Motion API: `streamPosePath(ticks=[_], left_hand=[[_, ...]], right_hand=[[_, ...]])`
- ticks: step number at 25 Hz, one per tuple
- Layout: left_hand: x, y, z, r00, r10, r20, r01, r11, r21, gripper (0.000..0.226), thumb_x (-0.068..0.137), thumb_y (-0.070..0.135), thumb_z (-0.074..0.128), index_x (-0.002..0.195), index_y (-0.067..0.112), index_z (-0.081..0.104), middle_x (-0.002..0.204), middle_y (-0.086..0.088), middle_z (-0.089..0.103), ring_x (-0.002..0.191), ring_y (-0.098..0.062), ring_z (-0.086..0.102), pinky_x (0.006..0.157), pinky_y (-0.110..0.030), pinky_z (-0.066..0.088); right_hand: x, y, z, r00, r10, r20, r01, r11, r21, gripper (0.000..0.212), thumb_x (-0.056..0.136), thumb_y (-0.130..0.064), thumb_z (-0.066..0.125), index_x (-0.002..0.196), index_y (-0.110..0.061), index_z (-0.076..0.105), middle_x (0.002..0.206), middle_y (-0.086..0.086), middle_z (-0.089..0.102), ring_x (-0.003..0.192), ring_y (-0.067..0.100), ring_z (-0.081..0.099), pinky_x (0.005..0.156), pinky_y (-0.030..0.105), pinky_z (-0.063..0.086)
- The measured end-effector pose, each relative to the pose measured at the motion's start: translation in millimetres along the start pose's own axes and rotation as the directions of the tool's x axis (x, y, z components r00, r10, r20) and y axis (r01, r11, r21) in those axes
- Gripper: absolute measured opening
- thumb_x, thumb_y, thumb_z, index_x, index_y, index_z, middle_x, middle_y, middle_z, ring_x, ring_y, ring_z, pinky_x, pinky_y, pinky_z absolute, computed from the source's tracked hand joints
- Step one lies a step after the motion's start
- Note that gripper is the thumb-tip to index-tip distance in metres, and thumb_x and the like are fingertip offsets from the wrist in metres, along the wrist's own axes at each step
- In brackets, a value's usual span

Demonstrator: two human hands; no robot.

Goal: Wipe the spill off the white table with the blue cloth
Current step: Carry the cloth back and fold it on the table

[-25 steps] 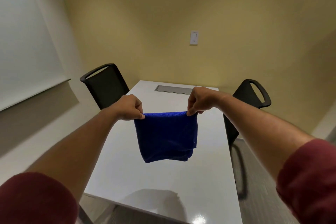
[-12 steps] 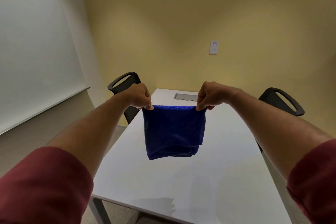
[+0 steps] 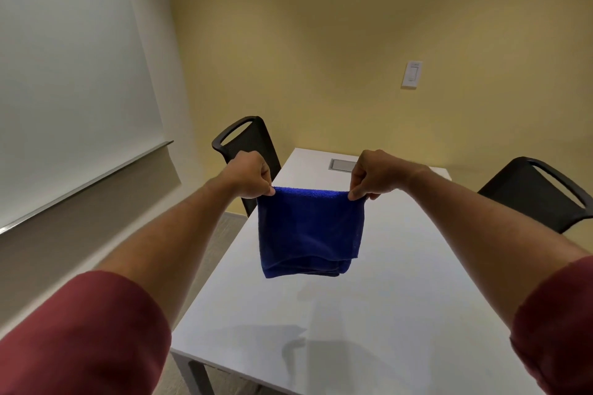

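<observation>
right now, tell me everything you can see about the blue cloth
The blue cloth is a deep blue, towel-like fabric with a fine nubby texture. It is folded over, with layered edges showing along its bottom, and hangs as a rough square. The left hand pinches its top left corner and the right hand its top right corner, pulling the top edge taut and level. It hangs in the air above the white table, not touching it. No stains show on it.
</observation>
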State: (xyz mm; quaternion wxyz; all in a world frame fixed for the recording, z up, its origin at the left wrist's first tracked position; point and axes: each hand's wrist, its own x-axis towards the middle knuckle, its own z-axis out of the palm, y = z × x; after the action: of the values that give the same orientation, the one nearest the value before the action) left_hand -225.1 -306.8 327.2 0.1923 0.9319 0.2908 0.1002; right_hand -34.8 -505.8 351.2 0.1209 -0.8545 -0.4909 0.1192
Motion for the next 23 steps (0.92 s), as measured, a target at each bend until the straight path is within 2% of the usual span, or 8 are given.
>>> streamPosePath(ticks=[5, 7, 10, 14, 17, 20, 23], left_hand=[[60.4, -42.5, 17.3, 1.000, -0.029, 0.010, 0.028, 0.999, 0.024, 0.014, 0.082, 0.014, 0.074, 0.070, 0.018, 0.071, 0.075, 0.000, 0.069, 0.075, -0.013, 0.066, 0.062, -0.025, 0.054], [87.5, -58.0, 24.8, 0.998, -0.044, 0.040, 0.043, 0.998, 0.043, 0.013, 0.082, 0.013, 0.074, 0.070, 0.018, 0.071, 0.077, 0.000, 0.070, 0.076, -0.014, 0.067, 0.068, -0.029, 0.058], [125.0, -78.2, 38.3, 0.997, -0.052, 0.054, 0.049, 0.997, 0.060, 0.015, 0.084, 0.014, 0.073, 0.070, 0.020, 0.069, 0.077, 0.001, 0.069, 0.075, -0.013, 0.066, 0.067, -0.027, 0.056], [162.4, -100.5, 54.8, 0.997, -0.066, 0.042, 0.063, 0.996, 0.066, 0.015, 0.087, 0.017, 0.070, 0.072, 0.021, 0.068, 0.079, 0.000, 0.069, 0.077, -0.013, 0.066, 0.070, -0.029, 0.057], [185.5, -117.0, 66.4, 0.995, -0.064, 0.076, 0.059, 0.996, 0.066, 0.017, 0.088, 0.016, 0.069, 0.072, 0.022, 0.066, 0.080, 0.000, 0.068, 0.078, -0.013, 0.065, 0.071, -0.030, 0.057], [207.5, -134.2, 74.4, 0.988, -0.045, 0.149, 0.033, 0.996, 0.080, 0.020, 0.087, 0.017, 0.071, 0.070, 0.025, 0.063, 0.079, 0.002, 0.067, 0.077, -0.012, 0.064, 0.066, -0.025, 0.053], [229.9, -149.6, 71.9, 0.960, -0.016, 0.278, 0.000, 0.998, 0.059, 0.020, 0.085, 0.016, 0.074, 0.069, 0.025, 0.066, 0.078, 0.004, 0.068, 0.075, -0.011, 0.065, 0.058, -0.017, 0.047]], right_hand=[[74.3, 5.7, 27.0, 1.000, -0.004, 0.016, 0.004, 1.000, 0.007, 0.005, 0.080, -0.017, 0.079, 0.076, -0.017, 0.076, 0.075, 0.001, 0.075, 0.058, 0.007, 0.068, 0.051, 0.015, 0.050], [105.2, 9.6, 37.5, 0.999, -0.003, 0.049, 0.002, 1.000, 0.012, 0.005, 0.081, -0.017, 0.078, 0.077, -0.016, 0.075, 0.075, 0.001, 0.074, 0.059, 0.007, 0.067, 0.051, 0.014, 0.050], [146.8, 16.4, 50.0, 0.998, 0.010, 0.058, -0.011, 1.000, 0.011, 0.005, 0.082, -0.017, 0.077, 0.077, -0.015, 0.074, 0.072, -0.001, 0.072, 0.056, 0.006, 0.063, 0.050, 0.014, 0.046], [190.7, 21.0, 67.2, 0.999, 0.040, 0.028, -0.041, 0.999, 0.025, 0.005, 0.081, -0.015, 0.074, 0.084, -0.011, 0.076, 0.079, 0.002, 0.072, 0.071, 0.012, 0.065, 0.065, 0.024, 0.052], [216.8, 26.9, 84.3, 0.997, 0.068, 0.036, -0.069, 0.997, 0.039, 0.004, 0.080, -0.015, 0.073, 0.083, -0.013, 0.076, 0.082, 0.002, 0.073, 0.081, 0.016, 0.067, 0.070, 0.028, 0.055], [240.0, 33.1, 97.3, 0.994, 0.065, 0.083, -0.071, 0.995, 0.070, 0.003, 0.080, -0.015, 0.074, 0.082, -0.013, 0.076, 0.083, 0.001, 0.074, 0.080, 0.015, 0.068, 0.067, 0.024, 0.054], [260.2, 39.3, 101.6, 0.982, 0.072, 0.176, -0.094, 0.989, 0.118, 0.003, 0.079, -0.016, 0.075, 0.076, -0.015, 0.075, 0.074, -0.005, 0.072, 0.069, 0.008, 0.066, 0.056, 0.017, 0.049]])
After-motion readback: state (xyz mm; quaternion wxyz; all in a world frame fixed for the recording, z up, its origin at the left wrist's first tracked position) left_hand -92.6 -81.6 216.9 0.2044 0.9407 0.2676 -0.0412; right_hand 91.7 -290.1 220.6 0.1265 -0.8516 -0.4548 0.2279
